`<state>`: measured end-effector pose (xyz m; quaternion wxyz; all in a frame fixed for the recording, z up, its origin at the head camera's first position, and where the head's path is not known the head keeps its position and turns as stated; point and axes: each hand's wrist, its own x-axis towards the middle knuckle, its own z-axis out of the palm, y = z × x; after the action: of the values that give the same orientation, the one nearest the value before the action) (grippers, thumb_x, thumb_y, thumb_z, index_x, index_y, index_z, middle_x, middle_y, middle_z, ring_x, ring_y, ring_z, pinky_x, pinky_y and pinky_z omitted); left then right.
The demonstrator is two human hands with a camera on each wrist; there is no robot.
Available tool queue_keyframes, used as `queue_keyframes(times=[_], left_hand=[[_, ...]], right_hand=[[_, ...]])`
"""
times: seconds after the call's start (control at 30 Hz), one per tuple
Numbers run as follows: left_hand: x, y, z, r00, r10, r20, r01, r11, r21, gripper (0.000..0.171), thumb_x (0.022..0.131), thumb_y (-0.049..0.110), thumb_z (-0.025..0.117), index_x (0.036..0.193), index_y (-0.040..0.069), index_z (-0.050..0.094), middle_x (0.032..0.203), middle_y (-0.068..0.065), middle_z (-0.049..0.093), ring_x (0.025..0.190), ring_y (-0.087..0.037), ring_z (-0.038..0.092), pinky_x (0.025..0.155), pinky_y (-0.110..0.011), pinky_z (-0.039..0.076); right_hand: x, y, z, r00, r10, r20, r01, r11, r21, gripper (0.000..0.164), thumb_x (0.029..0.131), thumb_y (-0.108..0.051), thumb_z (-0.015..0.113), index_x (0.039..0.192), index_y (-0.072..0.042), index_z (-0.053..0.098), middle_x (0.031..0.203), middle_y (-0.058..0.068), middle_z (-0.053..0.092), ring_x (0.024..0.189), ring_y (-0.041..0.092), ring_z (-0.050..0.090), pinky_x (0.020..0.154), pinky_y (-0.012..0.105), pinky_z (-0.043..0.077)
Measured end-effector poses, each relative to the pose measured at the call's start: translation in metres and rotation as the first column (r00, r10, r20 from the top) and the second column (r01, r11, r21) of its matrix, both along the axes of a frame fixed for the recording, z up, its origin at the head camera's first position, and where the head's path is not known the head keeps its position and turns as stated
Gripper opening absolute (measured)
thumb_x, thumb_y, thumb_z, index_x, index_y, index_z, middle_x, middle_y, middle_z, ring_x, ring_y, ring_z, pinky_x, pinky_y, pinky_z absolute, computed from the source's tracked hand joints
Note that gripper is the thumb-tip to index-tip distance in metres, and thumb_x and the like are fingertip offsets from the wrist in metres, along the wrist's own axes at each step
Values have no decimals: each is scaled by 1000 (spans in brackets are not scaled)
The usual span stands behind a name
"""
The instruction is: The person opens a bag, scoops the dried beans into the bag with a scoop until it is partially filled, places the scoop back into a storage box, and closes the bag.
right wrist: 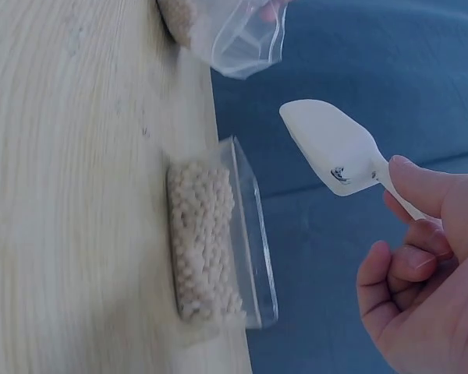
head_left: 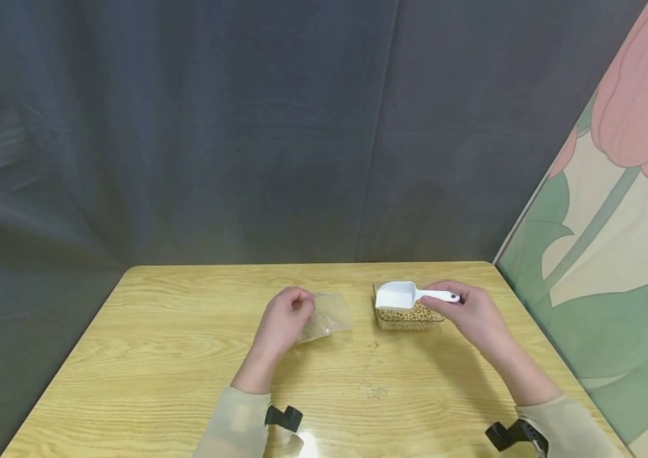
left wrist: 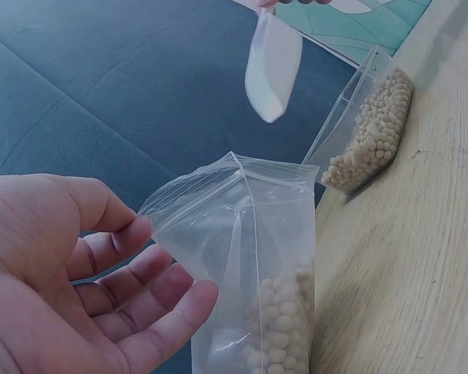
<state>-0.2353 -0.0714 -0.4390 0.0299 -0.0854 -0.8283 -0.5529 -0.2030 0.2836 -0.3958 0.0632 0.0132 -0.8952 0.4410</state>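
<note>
My left hand (head_left: 286, 318) pinches the top edge of a clear zip bag (head_left: 328, 318). Pale round beans lie in the lower part of that bag (left wrist: 277, 319), as the left wrist view shows. In my right hand (head_left: 470, 312) is a white scoop (head_left: 397, 296), pinched by its handle between thumb and finger. The scoop is above a clear rectangular container (head_left: 407, 326) of beans (right wrist: 203, 241). No beans show in the part of the scoop that I can see.
The wooden table (head_left: 175, 343) carries the bag and the container. A dark curtain (head_left: 244, 140) hangs behind it. To the right stands a panel (head_left: 605, 267) with a flower pattern. Dark marks (head_left: 372, 389) are on the table's surface.
</note>
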Motion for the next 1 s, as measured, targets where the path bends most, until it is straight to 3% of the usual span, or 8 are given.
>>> queue_keyframes(times=[0.27,0.67,1.0], left_hand=[[-1,-1,-1,1000,0,2,0,1000,4,22,109,17,59,112,5,77,107,-5,72,93,-21,65,89,-45,56],[0,-1,0,1000,0,-4,0,1000,2,22,109,17,59,112,5,77,110,-6,72,94,-21,66,91,-47,56],[-1,-1,-1,1000,0,10,0,1000,10,22,109,17,60,115,4,77,108,-5,72,90,-19,67,89,-46,57]], right_hand=[[-5,25,-4,999,-41,-3,41,998,42,46,101,-43,82,130,-8,80,132,14,75,99,11,66,77,29,54],[-19,45,-16,999,-33,-11,34,997,65,39,102,-35,83,126,-5,80,130,15,76,97,6,65,76,27,54],[-30,55,-22,1000,-7,-26,10,991,132,34,102,-31,83,121,-4,82,121,15,78,89,12,61,71,29,52]])
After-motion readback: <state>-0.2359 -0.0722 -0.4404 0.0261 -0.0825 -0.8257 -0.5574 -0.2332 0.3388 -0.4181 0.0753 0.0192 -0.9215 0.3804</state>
